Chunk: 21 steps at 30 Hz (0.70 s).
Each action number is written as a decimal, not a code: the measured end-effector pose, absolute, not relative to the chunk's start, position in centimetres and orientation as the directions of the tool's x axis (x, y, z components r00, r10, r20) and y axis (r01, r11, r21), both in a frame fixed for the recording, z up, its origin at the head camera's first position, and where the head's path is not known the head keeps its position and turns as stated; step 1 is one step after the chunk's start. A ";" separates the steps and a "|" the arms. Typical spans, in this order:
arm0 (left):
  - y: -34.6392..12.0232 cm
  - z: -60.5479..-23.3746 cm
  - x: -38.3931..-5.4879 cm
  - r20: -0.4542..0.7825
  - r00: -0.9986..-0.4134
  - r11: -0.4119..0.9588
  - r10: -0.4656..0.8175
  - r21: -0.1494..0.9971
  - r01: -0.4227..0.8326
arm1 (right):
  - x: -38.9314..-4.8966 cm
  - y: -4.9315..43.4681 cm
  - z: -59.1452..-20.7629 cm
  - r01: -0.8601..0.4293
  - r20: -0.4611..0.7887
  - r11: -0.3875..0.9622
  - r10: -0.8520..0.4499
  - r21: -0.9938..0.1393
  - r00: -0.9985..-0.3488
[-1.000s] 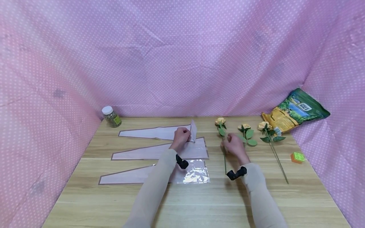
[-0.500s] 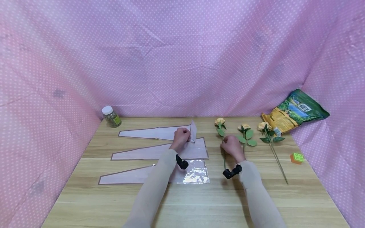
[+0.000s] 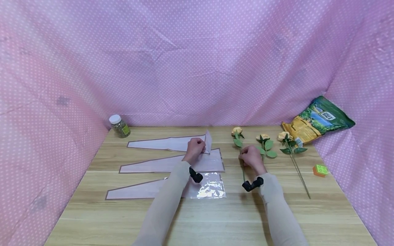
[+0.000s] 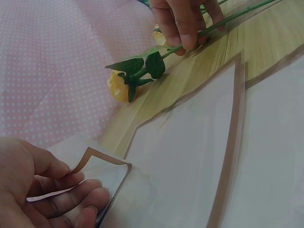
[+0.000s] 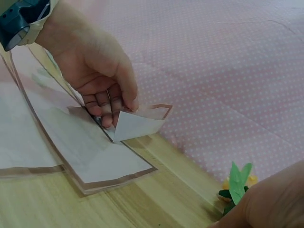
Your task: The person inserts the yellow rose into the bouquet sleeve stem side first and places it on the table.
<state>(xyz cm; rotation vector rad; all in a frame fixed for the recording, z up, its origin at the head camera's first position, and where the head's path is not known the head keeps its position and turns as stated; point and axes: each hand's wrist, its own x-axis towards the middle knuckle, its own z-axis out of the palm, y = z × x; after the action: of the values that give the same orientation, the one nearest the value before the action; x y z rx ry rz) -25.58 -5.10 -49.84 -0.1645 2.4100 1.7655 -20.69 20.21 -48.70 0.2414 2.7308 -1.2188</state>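
My left hand (image 3: 194,150) pinches the lifted mouth of the farthest flower sleeve (image 3: 154,143), a tapered whitish plastic bag with a brown border. In the left wrist view the sleeve's edge (image 4: 97,156) is bent up between thumb and fingers. Two more sleeves lie nearer on the table, a middle sleeve (image 3: 138,167) and a near sleeve (image 3: 132,191), partly under the left forearm. My right hand (image 3: 251,159) grips the green stem of the leftmost yellow rose (image 3: 237,131); its bloom points toward the back, as the left wrist view also shows the rose (image 4: 118,86).
Right of my right hand lie a middle rose (image 3: 263,137) and a right rose (image 3: 284,136). A green-and-yellow bag (image 3: 320,119) leans at the back right corner. A two-coloured toy block (image 3: 320,170) sits at right, a white-lidded jar (image 3: 120,126) at back left.
My right hand has shifted slightly down and settled at the leftmost rose's stem, its fingers drawn closer on it. The left hand stays on the sleeve's mouth.
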 end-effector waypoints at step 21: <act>-5.1 -49.7 -25.5 -0.186 -0.983 0.310 0.012 0.935 -0.173 | -20.9 21.4 -48.0 0.304 -0.305 0.221 0.031 -0.927 -0.952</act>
<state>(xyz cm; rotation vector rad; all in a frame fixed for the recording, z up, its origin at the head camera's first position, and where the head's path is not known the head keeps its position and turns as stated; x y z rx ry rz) -25.53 -5.14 -49.70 -0.1492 2.4104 1.7515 -20.95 21.35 -47.97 0.3174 2.2715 -1.8057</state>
